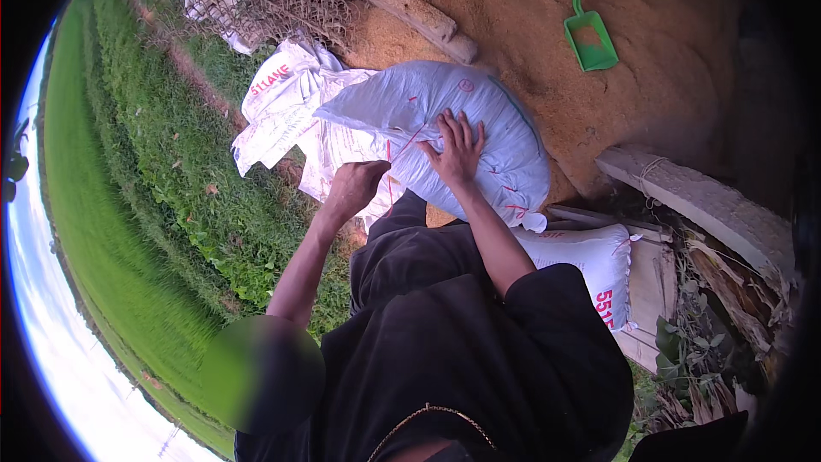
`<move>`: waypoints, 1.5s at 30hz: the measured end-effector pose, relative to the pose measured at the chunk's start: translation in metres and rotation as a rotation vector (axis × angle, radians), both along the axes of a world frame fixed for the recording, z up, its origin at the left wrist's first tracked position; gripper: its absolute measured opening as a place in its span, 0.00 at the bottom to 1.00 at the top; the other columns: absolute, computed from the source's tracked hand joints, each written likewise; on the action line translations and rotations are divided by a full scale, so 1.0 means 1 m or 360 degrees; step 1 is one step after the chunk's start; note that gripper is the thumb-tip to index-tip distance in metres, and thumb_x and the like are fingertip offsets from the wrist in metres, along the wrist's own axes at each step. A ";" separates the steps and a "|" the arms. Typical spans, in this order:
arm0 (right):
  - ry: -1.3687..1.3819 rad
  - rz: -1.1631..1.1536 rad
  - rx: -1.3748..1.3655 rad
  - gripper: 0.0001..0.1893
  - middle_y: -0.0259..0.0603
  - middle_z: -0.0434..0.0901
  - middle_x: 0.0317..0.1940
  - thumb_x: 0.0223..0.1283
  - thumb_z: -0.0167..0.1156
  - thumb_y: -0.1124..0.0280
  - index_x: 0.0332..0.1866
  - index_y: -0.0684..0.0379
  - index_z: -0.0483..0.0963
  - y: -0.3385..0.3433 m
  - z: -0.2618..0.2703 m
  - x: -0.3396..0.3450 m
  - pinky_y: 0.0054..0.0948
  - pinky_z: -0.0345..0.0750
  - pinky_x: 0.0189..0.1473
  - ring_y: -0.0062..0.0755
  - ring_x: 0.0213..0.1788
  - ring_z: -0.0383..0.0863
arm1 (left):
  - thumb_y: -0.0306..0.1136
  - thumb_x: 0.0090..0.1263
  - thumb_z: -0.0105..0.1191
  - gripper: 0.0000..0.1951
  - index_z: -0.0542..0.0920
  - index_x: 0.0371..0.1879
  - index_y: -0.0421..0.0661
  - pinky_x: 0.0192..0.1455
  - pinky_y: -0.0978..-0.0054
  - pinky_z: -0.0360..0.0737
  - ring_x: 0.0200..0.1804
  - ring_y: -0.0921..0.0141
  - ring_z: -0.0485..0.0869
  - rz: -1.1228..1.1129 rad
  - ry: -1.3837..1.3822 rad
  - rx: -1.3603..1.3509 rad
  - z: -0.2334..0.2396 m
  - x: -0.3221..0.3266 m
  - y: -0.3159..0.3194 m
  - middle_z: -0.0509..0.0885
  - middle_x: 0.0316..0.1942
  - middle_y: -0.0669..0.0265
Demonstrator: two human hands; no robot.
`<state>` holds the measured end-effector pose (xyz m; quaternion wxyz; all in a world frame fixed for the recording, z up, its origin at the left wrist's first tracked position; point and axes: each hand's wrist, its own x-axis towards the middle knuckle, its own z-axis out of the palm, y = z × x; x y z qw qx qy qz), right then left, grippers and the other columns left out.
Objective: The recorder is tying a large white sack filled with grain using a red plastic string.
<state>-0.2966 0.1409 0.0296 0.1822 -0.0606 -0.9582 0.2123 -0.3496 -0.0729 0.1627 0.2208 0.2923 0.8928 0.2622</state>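
A filled, pale woven plastic sack lies before me, with red stitches along its edge and a loose corner at the left. My left hand is closed at the sack's left side, and red string runs taut from its fingertips to the sack; another length of string hangs below. Whether a needle is between those fingers cannot be made out. My right hand rests spread on top of the sack, its thumb near the place where the string meets the fabric.
Flattened white sacks lie on the left, beside grass. Loose grain-like material covers the ground beyond, with a green dustpan on it. A closed white sack is at the right, near a concrete beam. Wire mesh stands at upper left.
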 end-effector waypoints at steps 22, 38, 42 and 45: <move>-0.0217 0.0425 -0.0326 0.13 0.39 0.74 0.49 0.55 0.64 0.71 0.46 0.59 0.77 0.019 0.052 -0.095 0.40 0.74 0.50 0.44 0.50 0.77 | 0.25 0.57 0.51 0.03 0.78 0.28 0.45 0.31 0.57 0.76 0.29 0.54 0.82 -0.0077 0.0237 -0.0024 -0.028 0.042 0.029 0.80 0.22 0.56; -0.0476 0.0747 -0.0474 0.08 0.42 0.79 0.40 0.59 0.63 0.71 0.37 0.62 0.72 0.057 0.056 -0.127 0.41 0.76 0.42 0.47 0.43 0.81 | 0.25 0.59 0.48 0.04 0.78 0.27 0.45 0.31 0.55 0.76 0.30 0.52 0.82 0.0013 0.0248 -0.0131 -0.042 0.030 0.014 0.79 0.21 0.54; -0.0276 0.0630 -0.0225 0.08 0.44 0.80 0.37 0.62 0.60 0.68 0.37 0.61 0.71 0.089 0.059 -0.131 0.43 0.76 0.41 0.50 0.40 0.81 | 0.27 0.58 0.51 0.07 0.82 0.31 0.47 0.36 0.60 0.77 0.37 0.58 0.82 -0.0014 0.0275 -0.0270 -0.046 0.026 0.010 0.82 0.27 0.59; -0.0341 0.0080 -0.0349 0.07 0.47 0.82 0.34 0.66 0.55 0.67 0.36 0.60 0.71 0.122 0.075 -0.133 0.43 0.78 0.38 0.50 0.36 0.83 | 0.29 0.57 0.53 0.07 0.85 0.32 0.49 0.50 0.67 0.72 0.51 0.64 0.74 -0.0050 0.0346 -0.0453 -0.028 0.021 0.017 0.79 0.45 0.63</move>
